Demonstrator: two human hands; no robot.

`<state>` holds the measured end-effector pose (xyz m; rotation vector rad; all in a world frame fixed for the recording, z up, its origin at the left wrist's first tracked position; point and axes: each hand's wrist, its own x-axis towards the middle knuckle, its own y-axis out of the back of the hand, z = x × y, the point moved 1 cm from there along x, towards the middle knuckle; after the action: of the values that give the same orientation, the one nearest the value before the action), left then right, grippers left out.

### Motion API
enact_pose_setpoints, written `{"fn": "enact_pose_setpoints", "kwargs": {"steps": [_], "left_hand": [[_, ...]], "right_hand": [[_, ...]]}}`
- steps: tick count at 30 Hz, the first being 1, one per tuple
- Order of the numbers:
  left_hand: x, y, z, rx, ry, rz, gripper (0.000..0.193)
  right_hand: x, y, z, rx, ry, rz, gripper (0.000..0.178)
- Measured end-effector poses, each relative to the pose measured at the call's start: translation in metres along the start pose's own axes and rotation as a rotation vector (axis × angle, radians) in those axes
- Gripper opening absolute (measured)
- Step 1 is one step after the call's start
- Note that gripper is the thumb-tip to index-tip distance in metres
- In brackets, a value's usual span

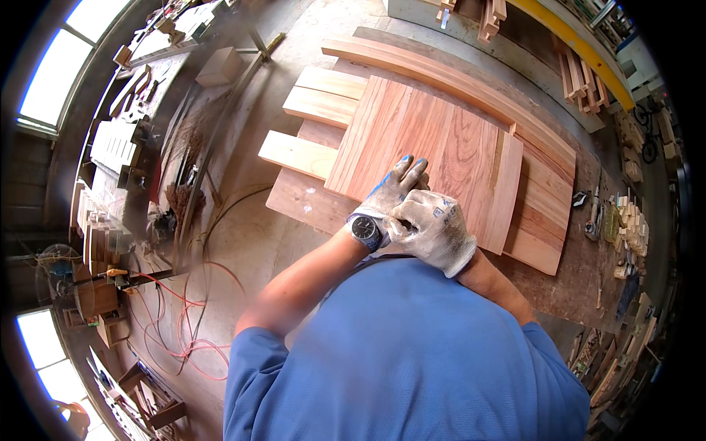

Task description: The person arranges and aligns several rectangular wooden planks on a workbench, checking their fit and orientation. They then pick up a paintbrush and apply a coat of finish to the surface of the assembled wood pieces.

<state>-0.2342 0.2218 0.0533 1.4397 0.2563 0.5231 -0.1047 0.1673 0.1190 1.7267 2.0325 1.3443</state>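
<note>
Off to my left, orange cables (193, 323) trail over the floor. My gloved left hand (395, 187) lies flat, fingers stretched out, on the near edge of the reddish wood panel (434, 151) stacked on planks on the desk (581, 272). My gloved right hand (432, 231) is curled over the left hand's cuff beside my wristwatch (365, 228), pinching the glove.

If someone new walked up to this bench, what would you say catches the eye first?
Most striking is the reddish glued wood panel lying in the middle on a stack of boards. At its near edge, the gloved left hand lies flat with a wristwatch on its wrist, and the gloved right hand rests over it. To the left, orange cables sprawl across the floor.
</note>
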Motion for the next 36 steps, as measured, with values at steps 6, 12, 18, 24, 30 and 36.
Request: {"fn": "enact_pose_setpoints", "kwargs": {"steps": [6,12,18,24,30,36], "left_hand": [[0.002,0.001,0.002,0.145,-0.005,-0.019,0.061],[0.002,0.004,0.002,0.128,-0.002,-0.038,0.06],[-0.001,-0.017,-0.002,-0.013,-0.006,-0.036,0.058],[-0.001,-0.015,-0.001,-0.139,0.02,-0.066,0.057],[-0.006,-0.028,-0.003,-0.292,0.027,-0.01,0.054],[-0.01,-0.029,-0.003,-0.329,0.058,0.03,0.054]], "right_hand": [[0.0,0.0,0.002,0.001,0.013,-0.016,0.014],[-0.002,-0.001,0.005,0.012,0.007,-0.027,0.013],[-0.003,-0.005,0.006,0.013,0.008,-0.031,0.014],[-0.005,-0.005,0.01,0.01,-0.006,-0.043,0.015],[-0.005,-0.005,0.012,0.012,-0.002,-0.05,0.017],[-0.007,-0.007,0.014,-0.002,-0.002,-0.036,0.017]]}}
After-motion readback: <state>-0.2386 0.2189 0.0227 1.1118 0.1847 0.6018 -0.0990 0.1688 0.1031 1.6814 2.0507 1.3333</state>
